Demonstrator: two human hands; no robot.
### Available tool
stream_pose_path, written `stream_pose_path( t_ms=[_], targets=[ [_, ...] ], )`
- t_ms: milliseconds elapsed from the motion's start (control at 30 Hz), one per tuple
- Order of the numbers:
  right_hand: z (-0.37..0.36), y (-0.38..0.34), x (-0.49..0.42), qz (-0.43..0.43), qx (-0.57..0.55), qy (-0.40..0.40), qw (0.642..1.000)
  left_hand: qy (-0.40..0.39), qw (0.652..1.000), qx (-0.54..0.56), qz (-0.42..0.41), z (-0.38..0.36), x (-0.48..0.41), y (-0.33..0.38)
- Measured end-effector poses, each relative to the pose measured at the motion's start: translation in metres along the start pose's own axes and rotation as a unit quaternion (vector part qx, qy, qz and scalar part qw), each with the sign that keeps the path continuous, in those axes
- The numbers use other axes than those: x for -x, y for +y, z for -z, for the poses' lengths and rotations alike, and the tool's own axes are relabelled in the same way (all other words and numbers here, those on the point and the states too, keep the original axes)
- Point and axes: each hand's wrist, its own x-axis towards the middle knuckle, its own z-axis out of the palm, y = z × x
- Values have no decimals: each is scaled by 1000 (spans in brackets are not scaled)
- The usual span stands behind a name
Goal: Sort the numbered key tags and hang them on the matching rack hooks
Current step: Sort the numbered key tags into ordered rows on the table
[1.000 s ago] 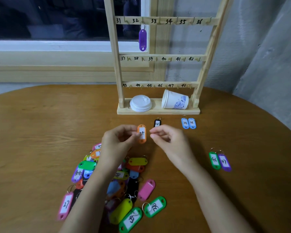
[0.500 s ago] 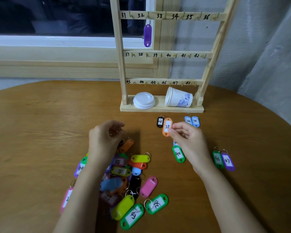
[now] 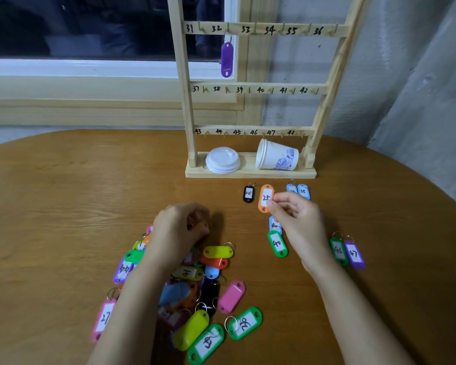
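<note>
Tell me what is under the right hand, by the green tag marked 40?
A light blue tag shows partly beneath the right hand, beside the green 40 tag. The hand hides its right side, so its number is unreadable. That hand pinches the orange 25 tag.

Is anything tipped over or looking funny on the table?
Yes. The paper cup lies on its side on the rack's base, next to a stack of white lids. Nothing has spilled from it that I can see.
</note>
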Motion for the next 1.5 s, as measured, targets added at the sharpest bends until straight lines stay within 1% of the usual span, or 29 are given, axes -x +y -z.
stream_pose_path(
  t_ms=[133,200,300,400,467,533,667,800,967,1100,1167,1267,1367,1433,1500],
  targets=[
    [0,1,0,1,5,-2,1000,15,999,31,10,0,0,2],
    [0,2,0,3,15,-6,1000,36,998,47,19,0,0,3],
    [0,2,-3,8,25,-9,1000,92,993,50,50,1,-1,2],
    [-1,-2,-9,11,32,-26,999,146,983,78,77,3,-3,-1],
    [-6,-6,-16,15,59,-49,997,171,976,105,81,6,-3,0],
    [-18,-6,-24,0,88,-67,994,195,967,143,82,9,-2,5],
    [-56,-8,-40,-18,176,-82,981,232,944,206,110,9,-5,-3],
    [-86,-21,-52,-25,243,-79,966,234,916,288,151,9,-7,-7],
    [-95,-24,-58,-25,285,-74,955,231,903,324,163,10,-6,-4],
    [-82,-19,-51,15,300,-61,952,229,899,338,157,10,-8,-1],
    [-74,-15,-44,58,315,-55,946,219,900,343,154,12,-13,1],
    [-66,-11,-32,129,363,-95,918,200,907,343,143,22,-22,4],
    [-69,-10,-24,156,405,-163,886,186,924,315,112,33,-28,2],
    [-74,-10,-22,172,429,-184,868,182,933,293,103,36,-26,-4],
    [-78,-10,-22,176,442,-197,857,189,937,275,102,36,-21,-14]
  ],
)
